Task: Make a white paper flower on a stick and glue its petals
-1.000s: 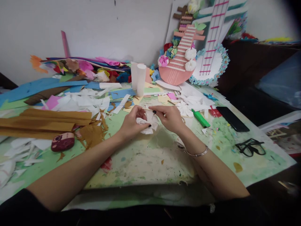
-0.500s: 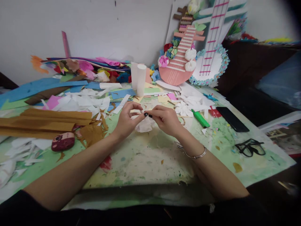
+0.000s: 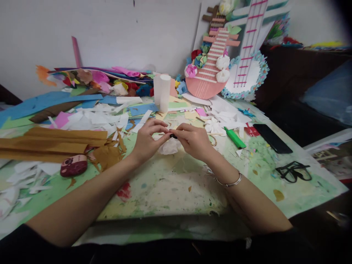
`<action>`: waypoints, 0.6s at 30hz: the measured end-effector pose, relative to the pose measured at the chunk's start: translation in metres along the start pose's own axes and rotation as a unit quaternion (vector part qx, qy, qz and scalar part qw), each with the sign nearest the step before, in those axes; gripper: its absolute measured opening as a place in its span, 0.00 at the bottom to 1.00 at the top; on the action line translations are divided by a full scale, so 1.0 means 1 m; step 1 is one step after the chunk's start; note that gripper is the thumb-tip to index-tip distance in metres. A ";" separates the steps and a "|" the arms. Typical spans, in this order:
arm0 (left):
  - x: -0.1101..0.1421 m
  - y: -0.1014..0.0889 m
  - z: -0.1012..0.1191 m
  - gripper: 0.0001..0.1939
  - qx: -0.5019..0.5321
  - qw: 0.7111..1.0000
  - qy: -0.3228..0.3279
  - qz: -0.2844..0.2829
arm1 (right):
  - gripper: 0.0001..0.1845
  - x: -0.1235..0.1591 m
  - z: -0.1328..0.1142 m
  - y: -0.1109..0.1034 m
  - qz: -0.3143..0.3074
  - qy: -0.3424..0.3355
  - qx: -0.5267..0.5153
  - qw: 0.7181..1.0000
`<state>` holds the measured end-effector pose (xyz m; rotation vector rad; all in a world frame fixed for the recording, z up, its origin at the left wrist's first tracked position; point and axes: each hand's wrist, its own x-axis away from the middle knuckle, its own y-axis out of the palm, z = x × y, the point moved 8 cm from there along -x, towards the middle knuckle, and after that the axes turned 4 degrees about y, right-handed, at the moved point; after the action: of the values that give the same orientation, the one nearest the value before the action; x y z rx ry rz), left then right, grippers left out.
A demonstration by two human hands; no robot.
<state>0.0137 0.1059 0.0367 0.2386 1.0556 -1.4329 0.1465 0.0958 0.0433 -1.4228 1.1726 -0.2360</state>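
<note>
Between my hands is a piece of thin white crumpled paper (image 3: 168, 147), its upper part hidden by my fingers. My left hand (image 3: 151, 141) pinches at its top with thumb and forefinger, the other fingers curved above. From the right, my right hand (image 3: 194, 141) closes thumb and fingertips at the same spot, so the dark-nailed thumbs touch. Exactly what the fingertips press is too small to see. Just beyond my right hand are a gold ring-shaped handle (image 3: 213, 140) and a white paper flower (image 3: 213, 125).
Upright white paper tubes (image 3: 165, 93) stand behind my hands. Left lie brown crepe paper (image 3: 52, 143), a maroon case (image 3: 73, 165) and white scraps. On the right are a green tube (image 3: 234, 138), a black phone (image 3: 272, 138) and glasses (image 3: 293, 171). Decorated paper instruments (image 3: 209, 82) lean on the wall.
My fingertips have drawn closer together, and the left fingers have come down slightly toward the thumb. The white paper stays between my hands, and the things on the table lie as before.
</note>
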 end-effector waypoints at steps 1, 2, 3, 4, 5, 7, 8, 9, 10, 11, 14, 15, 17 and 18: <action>0.000 0.000 0.001 0.06 0.001 1.000 0.002 -0.001 | 0.18 0.000 0.000 0.000 0.000 -0.001 0.000 1.000; -0.001 0.000 0.001 0.06 0.004 1.000 0.001 -0.004 | 0.18 0.000 0.000 0.000 0.001 -0.002 -0.003 1.000; -0.001 0.000 0.001 0.06 0.008 1.000 -0.001 -0.008 | 0.18 0.000 0.000 -0.001 0.002 -0.004 -0.007 1.000; -0.001 0.001 0.000 0.06 0.013 1.000 -0.004 -0.013 | 0.17 0.000 0.001 -0.001 0.004 -0.005 -0.012 1.000; -0.001 0.001 0.000 0.06 0.019 1.000 -0.006 -0.018 | 0.17 0.000 0.001 -0.002 0.007 -0.006 -0.018 1.000; -0.001 0.001 0.000 0.05 0.027 0.999 -0.006 -0.027 | 0.17 0.000 0.002 -0.003 0.011 -0.006 -0.027 1.000; -0.001 0.001 0.000 0.05 0.029 0.999 -0.006 -0.029 | 0.17 0.000 0.003 -0.003 0.012 -0.005 -0.030 0.999; -0.002 0.001 0.000 0.05 0.030 0.999 -0.005 -0.029 | 0.16 0.000 0.003 -0.004 0.012 -0.004 -0.032 0.999; -0.002 0.001 0.001 0.05 0.030 0.999 -0.003 -0.029 | 0.16 0.000 0.004 -0.004 0.013 -0.003 -0.034 0.999; -0.002 0.000 0.002 0.05 0.030 0.999 -0.002 -0.029 | 0.16 0.000 0.004 -0.004 0.012 -0.003 -0.035 0.999; -0.002 0.000 0.003 0.05 0.029 0.999 -0.001 -0.028 | 0.15 0.000 0.004 -0.004 0.012 -0.006 -0.039 0.999; -0.002 0.000 0.003 0.05 0.027 0.999 -0.001 -0.028 | 0.15 0.000 0.004 -0.004 0.012 -0.006 -0.041 0.999; -0.002 0.000 0.002 0.05 0.020 0.999 0.001 -0.029 | 0.15 0.000 0.004 -0.004 0.012 -0.005 -0.046 0.999; -0.002 0.000 0.002 0.04 0.016 0.999 0.003 -0.029 | 0.15 -0.001 0.004 -0.005 0.012 -0.004 -0.049 0.999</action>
<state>0.0147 0.1053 0.0393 0.2375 1.0531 -1.5035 0.1516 0.0977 0.0463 -1.4931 1.2073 -0.1572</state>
